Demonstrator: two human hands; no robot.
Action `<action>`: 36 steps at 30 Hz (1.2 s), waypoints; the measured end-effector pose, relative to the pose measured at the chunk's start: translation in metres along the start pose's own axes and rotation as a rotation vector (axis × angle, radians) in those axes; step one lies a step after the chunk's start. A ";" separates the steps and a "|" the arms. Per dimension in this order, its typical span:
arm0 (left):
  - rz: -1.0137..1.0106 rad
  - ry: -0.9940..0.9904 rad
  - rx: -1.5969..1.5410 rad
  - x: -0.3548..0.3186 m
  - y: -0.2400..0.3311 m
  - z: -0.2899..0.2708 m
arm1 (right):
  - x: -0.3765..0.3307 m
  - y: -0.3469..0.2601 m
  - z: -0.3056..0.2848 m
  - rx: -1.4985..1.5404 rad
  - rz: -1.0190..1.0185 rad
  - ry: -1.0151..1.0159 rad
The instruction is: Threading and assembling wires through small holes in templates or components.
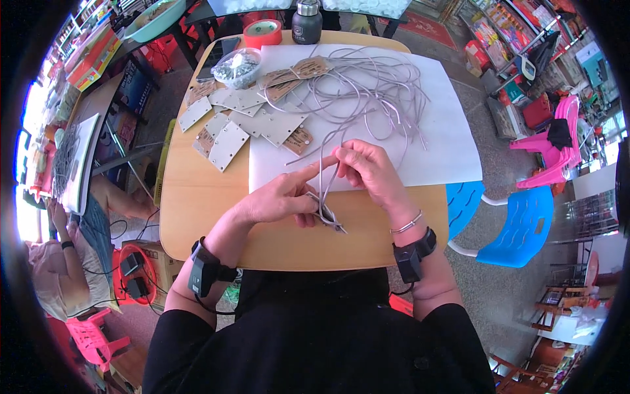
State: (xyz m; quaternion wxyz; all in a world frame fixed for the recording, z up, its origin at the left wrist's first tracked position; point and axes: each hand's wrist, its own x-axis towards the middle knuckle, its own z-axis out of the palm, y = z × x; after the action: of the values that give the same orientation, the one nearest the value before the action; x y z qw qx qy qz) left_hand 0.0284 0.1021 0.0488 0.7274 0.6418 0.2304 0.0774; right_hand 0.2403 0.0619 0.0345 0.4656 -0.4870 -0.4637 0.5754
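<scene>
My left hand (275, 198) is over the table's near side, its thumb and lower fingers closed round a small flat pale plate (327, 211) whose tip pokes out below. Its index finger stretches up against a thin grey cord (321, 172). Right beside it, the fingers of my right hand (371, 169) pinch the cord where it rises from the plate; the fingertips of both hands nearly meet. Beyond them lies a loose tangle of grey cords (374, 88). Several pale plates with small studs (230, 146) are piled to the left, some showing brown backing.
A white sheet (453, 154) covers the right of the wooden table (197, 217). At the back stand a tub of small metal parts (237, 69), a red tape roll (262, 33) and a dark bottle (306, 25). A blue chair (518, 226) is at right; another person sits at left.
</scene>
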 end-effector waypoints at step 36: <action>0.190 0.393 0.035 0.005 -0.021 -0.007 | -0.009 -0.001 0.013 0.100 0.082 -0.118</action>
State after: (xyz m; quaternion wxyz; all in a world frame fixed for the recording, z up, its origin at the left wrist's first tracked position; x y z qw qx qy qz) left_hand 0.0262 0.1075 0.0270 0.6467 0.6455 0.3076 0.2654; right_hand 0.2287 0.0522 0.0380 0.4374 -0.4469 -0.4405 0.6441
